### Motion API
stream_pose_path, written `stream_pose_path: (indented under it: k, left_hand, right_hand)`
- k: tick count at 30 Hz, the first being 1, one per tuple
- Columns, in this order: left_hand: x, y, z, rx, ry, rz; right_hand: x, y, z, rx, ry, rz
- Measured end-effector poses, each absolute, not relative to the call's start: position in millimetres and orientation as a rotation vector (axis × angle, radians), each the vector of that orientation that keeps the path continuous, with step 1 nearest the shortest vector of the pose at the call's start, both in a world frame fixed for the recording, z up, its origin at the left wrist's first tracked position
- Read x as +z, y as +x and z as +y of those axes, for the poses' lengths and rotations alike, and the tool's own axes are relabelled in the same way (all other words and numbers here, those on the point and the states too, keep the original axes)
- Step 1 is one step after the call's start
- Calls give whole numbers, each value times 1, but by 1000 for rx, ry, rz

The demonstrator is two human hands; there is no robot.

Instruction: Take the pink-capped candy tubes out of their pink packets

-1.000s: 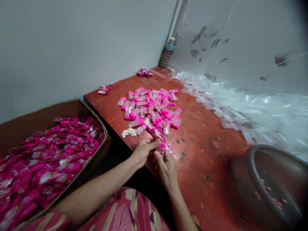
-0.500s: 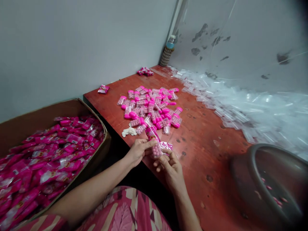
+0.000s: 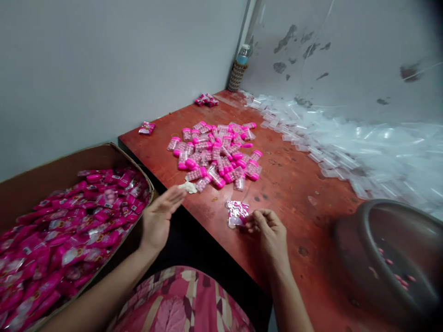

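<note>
My left hand is in the air between the box and the table edge, fingers stretched out, with nothing in it. My right hand rests low over the table, its thumb and fingers pinched at the right edge of a small stack of shiny pink printed sleeves. Beyond the hands lies a heap of small clear containers with pink caps, filled with pink balls. A cardboard box on the left holds many containers in pink sleeves; one blurred container shows above them.
A crumpled white scrap lies by the heap. More pink sleeves sit near the wall, beside a bottle in a woven holder. Clear empty containers are piled along the right. A dark basin stands at right on the red table.
My left hand has let go of the sleeved container and moved left towards the box. My right hand has left the container and shifted right, to the edge of the sleeve stack.
</note>
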State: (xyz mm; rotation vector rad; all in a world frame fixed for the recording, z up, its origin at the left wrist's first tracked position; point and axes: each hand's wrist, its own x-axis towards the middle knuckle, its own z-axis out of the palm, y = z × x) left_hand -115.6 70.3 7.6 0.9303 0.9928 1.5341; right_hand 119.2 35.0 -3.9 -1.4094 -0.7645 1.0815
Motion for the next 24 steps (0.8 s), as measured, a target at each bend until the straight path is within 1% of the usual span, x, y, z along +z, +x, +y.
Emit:
stream_pose_path:
  k: [3,5,7,10,15,18,21,24]
  left_hand:
    - [-6,-77,74,1118,1645,1097]
    - [-16,-48,78,959,2056,1089]
    - [-25,-28,83,855,2318,1130]
    - [-37,-19,89,823,2492,1191]
    - [-43,-24,90,977,2465,1142]
    - [-37,-25,87,1081,2349,1026]
    - [-26,-26,84,1122,2000,1005]
    - [-14,-30,83,1007,1442,1010]
  right_hand:
    - [-8,128,33,1072,-1447,-772]
    - [-9,127,31,1075,-1463,-796]
    - [-9,126,28,1059,-1483,-821]
    - [-10,127,27,1034,-1515,-840]
    - [-13,126,36,981,-1524,-880]
    - [-11,120,45,1066,-1454,-861]
    - [-8,114,52,1102,-1374,-796]
    - [-4,110,54,1111,-1351,-782]
